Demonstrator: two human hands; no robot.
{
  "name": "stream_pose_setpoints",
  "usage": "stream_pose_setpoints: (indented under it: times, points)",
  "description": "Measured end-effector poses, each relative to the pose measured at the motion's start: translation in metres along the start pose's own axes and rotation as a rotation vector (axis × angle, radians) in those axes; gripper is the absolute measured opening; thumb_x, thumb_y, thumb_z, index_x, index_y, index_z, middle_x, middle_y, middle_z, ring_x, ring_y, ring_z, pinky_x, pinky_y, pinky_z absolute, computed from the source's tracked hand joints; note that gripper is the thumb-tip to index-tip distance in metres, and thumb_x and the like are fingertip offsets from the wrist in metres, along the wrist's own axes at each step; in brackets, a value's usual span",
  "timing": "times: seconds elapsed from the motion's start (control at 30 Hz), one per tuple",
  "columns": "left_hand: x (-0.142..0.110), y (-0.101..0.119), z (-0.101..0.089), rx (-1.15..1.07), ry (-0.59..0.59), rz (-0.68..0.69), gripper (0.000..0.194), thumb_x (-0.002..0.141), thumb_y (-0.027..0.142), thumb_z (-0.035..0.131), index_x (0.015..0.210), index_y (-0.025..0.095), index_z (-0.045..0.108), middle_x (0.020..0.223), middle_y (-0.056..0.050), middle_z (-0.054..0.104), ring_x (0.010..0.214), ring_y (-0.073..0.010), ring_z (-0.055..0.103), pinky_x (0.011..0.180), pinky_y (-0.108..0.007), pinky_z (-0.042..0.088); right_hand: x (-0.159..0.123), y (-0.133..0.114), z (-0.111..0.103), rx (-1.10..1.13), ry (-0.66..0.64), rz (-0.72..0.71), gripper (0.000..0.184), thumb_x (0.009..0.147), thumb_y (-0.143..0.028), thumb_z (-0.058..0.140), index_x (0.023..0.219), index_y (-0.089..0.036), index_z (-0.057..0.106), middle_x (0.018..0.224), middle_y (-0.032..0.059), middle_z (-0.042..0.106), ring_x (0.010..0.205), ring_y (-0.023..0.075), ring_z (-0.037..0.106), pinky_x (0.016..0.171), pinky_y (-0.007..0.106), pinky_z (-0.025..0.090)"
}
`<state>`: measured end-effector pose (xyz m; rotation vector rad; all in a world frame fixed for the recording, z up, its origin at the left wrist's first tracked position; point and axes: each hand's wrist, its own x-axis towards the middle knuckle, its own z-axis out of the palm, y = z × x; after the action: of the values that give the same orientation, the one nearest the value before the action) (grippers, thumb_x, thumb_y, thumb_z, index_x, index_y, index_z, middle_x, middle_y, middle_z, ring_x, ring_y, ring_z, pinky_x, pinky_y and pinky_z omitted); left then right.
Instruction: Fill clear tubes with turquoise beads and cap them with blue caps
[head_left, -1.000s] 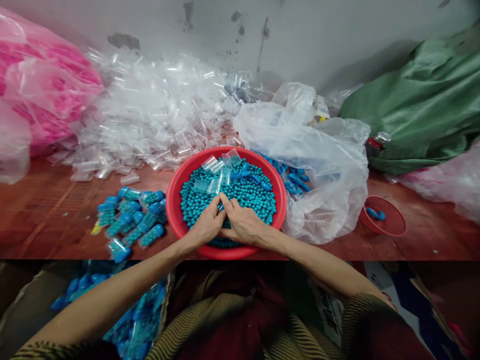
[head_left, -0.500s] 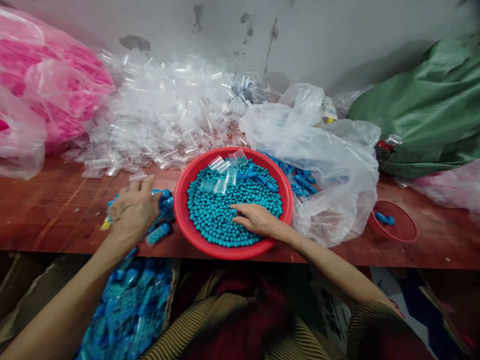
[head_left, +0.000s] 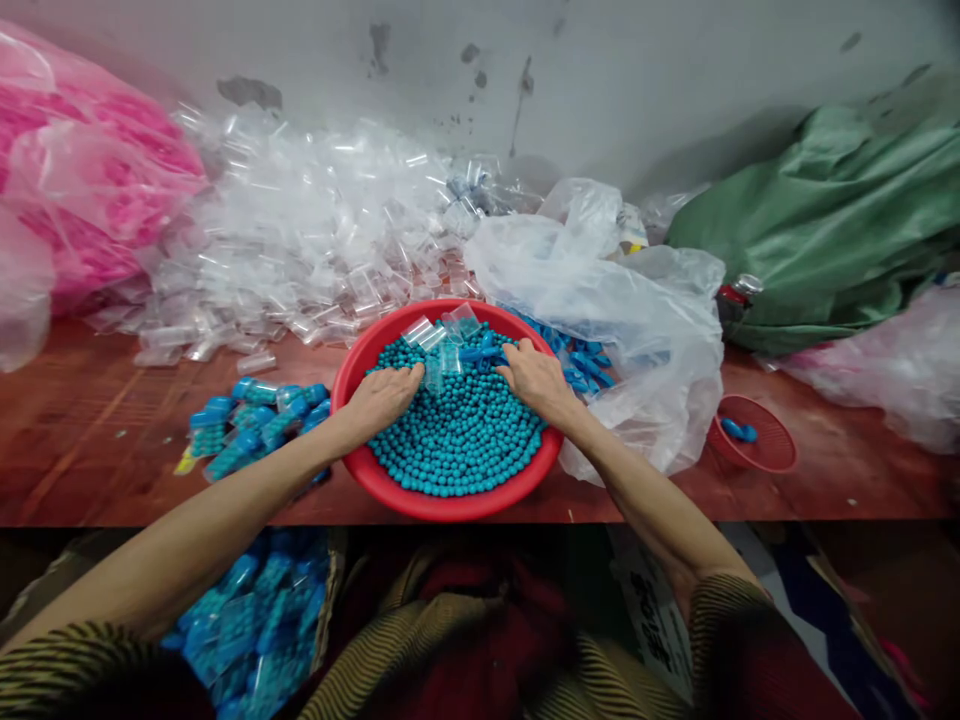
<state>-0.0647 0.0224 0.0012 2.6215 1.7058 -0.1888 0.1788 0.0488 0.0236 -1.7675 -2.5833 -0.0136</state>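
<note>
A round red basin (head_left: 450, 507) is filled with small turquoise beads (head_left: 457, 450). Several clear plastic tubes (head_left: 424, 334) and some blue plastic pieces (head_left: 480, 354) lie on top of the beads. My left hand (head_left: 386, 402) reaches over the basin's left rim, fingers closed at the edge of a clear tube; part of the grip is hidden. Over the right side of the beads, my right hand (head_left: 535, 381) is at the blue pieces, covering some of them. Its bent fingers and thumb are apart.
Left of the basin lie bead-filled tubes with blue caps (head_left: 255, 425); more fill a box (head_left: 262, 620) below the table edge. Behind are a heap of clear tubes (head_left: 300, 230) and a plastic bag (head_left: 615, 310). A small red basket (head_left: 772, 455) stands right.
My left hand has moved right from the capped tubes into the basin. My right hand has moved up and right from the beads to the blue pieces. The whole view has shifted slightly.
</note>
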Motion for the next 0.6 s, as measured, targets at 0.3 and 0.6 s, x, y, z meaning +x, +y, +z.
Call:
stream_pose_setpoints:
  times: [0.3,0.6]
  points:
    - [-0.015,0.012,-0.022,-1.326,-0.261,-0.212,0.027,0.075,0.032,0.052,0.096,0.015,0.049,0.073,-0.002,0.061,0.061,-0.0146,0.060,0.050,-0.023,0.043,0.016,0.003,0.024,-0.046,-0.021,-0.072,0.021,0.092,-0.024,0.042,0.099,-0.012,0.057,0.100,0.0146,0.061,0.094,0.0263,0.056,0.074,0.032,0.039]
    - [-0.003,0.035,-0.017,-1.592,-0.374,-0.243,0.035,0.068,0.032,0.066,0.096,0.015,0.053,0.071,0.000,0.061,0.055,-0.0101,0.057,0.045,-0.019,0.040,-0.003,0.005,0.012,0.328,0.085,-0.101,0.026,0.093,-0.030,0.044,0.112,-0.014,0.050,0.089,0.0087,0.068,0.084,0.0226,0.064,0.069,0.028,0.042]
